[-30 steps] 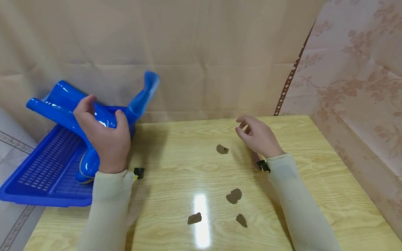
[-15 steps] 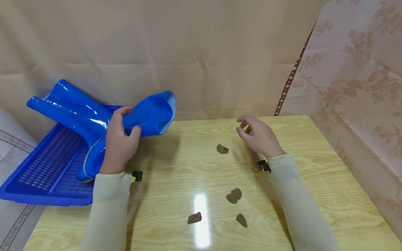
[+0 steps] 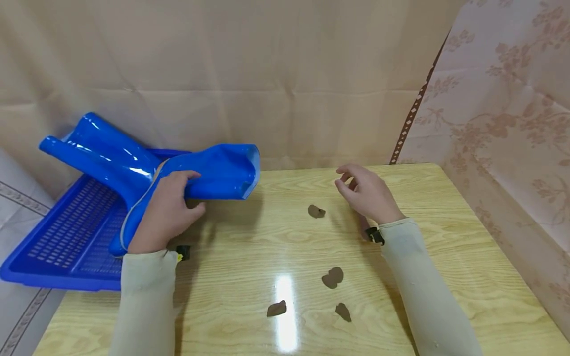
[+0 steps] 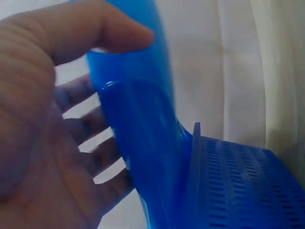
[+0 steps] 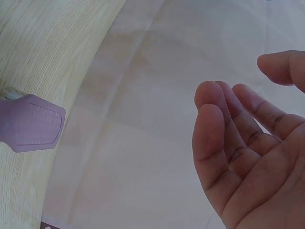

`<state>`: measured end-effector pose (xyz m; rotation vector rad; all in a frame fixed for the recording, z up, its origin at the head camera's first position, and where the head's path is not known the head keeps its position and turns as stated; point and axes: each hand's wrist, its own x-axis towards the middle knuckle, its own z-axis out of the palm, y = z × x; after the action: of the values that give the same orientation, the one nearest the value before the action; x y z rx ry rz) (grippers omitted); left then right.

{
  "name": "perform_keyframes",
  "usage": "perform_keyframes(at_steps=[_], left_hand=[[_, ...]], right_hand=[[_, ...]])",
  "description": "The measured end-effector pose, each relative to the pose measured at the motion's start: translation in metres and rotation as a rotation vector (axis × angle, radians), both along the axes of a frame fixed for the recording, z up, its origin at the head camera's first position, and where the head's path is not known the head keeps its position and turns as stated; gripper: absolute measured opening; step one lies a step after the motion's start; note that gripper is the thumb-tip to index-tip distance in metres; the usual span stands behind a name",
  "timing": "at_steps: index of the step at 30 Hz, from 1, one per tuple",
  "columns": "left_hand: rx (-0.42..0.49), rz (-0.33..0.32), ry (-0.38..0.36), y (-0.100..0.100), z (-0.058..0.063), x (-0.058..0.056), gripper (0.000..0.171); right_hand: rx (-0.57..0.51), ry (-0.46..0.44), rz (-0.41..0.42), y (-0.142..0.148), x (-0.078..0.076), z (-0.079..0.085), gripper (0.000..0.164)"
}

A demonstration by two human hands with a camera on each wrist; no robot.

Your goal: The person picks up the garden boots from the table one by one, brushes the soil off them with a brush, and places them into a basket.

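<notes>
In the head view, two glossy blue rubber boots lie across a blue plastic basket [image 3: 58, 283] on the left. One boot [image 3: 102, 148] has its shaft leaning up to the left; the other boot [image 3: 218, 170] lies over it, shaft opening to the right. My left hand [image 3: 166, 210] is at the second boot, thumb apart from the fingers. The left wrist view shows its fairly straight fingers [image 4: 107, 152] behind the blue shaft, thumb in front. Loosely bent and holding nothing, my right hand [image 3: 367, 195] hovers over the table's right side. A purple brush [image 5: 33, 124] lies nearby, mostly hidden in the head view.
Several flat brown scraps lie on the wood-grain table [image 3: 231, 296], one brown scrap [image 3: 316, 211] near the right hand and the others toward the front. A beige curtain [image 3: 289, 89] hangs behind the table; patterned cloth [image 3: 512, 123] covers the right side.
The upper boot's shaft has swung down from upright to lying rightward. My left hand has turned and moved slightly lower beside it. The right hand has stayed put.
</notes>
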<state>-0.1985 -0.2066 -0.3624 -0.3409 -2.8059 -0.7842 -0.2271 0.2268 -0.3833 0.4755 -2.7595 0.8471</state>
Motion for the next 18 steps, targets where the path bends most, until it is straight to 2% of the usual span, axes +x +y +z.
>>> perform_keyframes(at_steps=[3,7,10,14,18], left_hand=[[-0.047,0.035,0.063,-0.001,0.000,0.001,0.048],[0.013,0.164,0.183,-0.003,0.004,0.004,0.033],[0.101,0.277,0.232,-0.006,0.009,0.006,0.034],[0.217,0.418,0.246,-0.012,0.018,0.009,0.040],[0.285,0.530,0.290,-0.021,0.026,0.009,0.042]], right_hand=[[0.001,0.002,0.000,0.000,0.000,0.000,0.034],[-0.003,0.004,-0.004,-0.001,0.000,0.001,0.033],[-0.008,0.007,-0.005,-0.002,0.000,0.001,0.033],[-0.005,0.014,0.003,-0.003,-0.001,0.001,0.034],[-0.001,0.019,0.002,-0.003,-0.002,0.001,0.033]])
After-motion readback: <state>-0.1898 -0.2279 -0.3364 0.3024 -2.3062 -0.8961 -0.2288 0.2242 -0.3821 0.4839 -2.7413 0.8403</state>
